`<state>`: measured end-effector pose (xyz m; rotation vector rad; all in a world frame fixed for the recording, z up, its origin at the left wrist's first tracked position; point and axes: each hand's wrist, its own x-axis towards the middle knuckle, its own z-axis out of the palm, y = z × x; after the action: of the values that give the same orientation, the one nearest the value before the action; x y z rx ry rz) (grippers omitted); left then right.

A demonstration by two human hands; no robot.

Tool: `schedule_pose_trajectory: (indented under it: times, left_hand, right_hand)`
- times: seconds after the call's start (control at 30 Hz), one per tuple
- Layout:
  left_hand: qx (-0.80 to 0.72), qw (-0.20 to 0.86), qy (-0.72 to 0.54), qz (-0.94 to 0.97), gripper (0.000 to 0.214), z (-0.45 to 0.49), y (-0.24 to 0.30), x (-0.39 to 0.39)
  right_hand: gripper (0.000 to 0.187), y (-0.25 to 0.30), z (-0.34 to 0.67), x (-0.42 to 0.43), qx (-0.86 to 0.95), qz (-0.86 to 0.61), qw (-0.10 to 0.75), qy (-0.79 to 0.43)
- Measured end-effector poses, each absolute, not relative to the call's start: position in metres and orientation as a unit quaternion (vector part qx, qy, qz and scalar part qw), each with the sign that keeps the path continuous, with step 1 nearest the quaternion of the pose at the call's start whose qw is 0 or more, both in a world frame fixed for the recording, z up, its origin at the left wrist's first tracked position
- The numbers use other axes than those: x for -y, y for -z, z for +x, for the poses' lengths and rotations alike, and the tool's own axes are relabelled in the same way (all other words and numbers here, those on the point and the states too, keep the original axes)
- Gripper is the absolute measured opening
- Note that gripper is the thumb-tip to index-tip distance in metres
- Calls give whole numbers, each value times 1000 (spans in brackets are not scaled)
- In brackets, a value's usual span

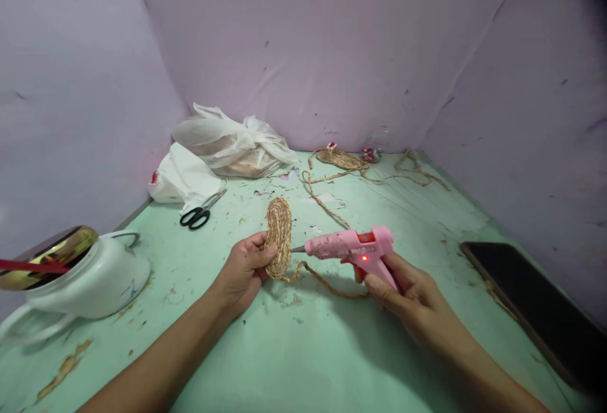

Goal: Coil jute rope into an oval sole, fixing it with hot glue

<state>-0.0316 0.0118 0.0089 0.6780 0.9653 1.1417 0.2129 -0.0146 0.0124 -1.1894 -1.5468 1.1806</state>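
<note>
Pinched in my left hand [249, 267] is a flat oval coil of braided straw cord [279, 229], held upright just above the table. My right hand [408, 289] is wrapped round the handle of a pink hot glue gun [351, 246] with a lit red light. The gun's metal nozzle points left and reaches the coil's right edge; whether it touches cannot be made out. From the coil's lower end a loose length of cord [327, 283] runs right beneath the gun. More cord [325, 206] trails from behind the gun toward the back.
Black-handled scissors [195, 217] lie left of centre beside white tissue [183, 176] and a tied plastic bag [237, 141]. A white pot [90, 280] stands at left, a phone [531, 305] at right. At the back lies another cord coil [341, 159]. Walls surround the green table [237, 362].
</note>
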Motion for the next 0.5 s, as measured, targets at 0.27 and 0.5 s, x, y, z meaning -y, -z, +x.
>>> schedule_pose_trajectory:
  times: [0.27,0.5]
  left_hand:
    - [-433,686,-505,296,43,-32,-9,-11]
    - [-433,690,-496,299,41,-31,-9,-11]
  right_hand:
    - [34,-12,212,13,613,-476,423,-469]
    - [34,-16,210,14,611,-479,425,-465]
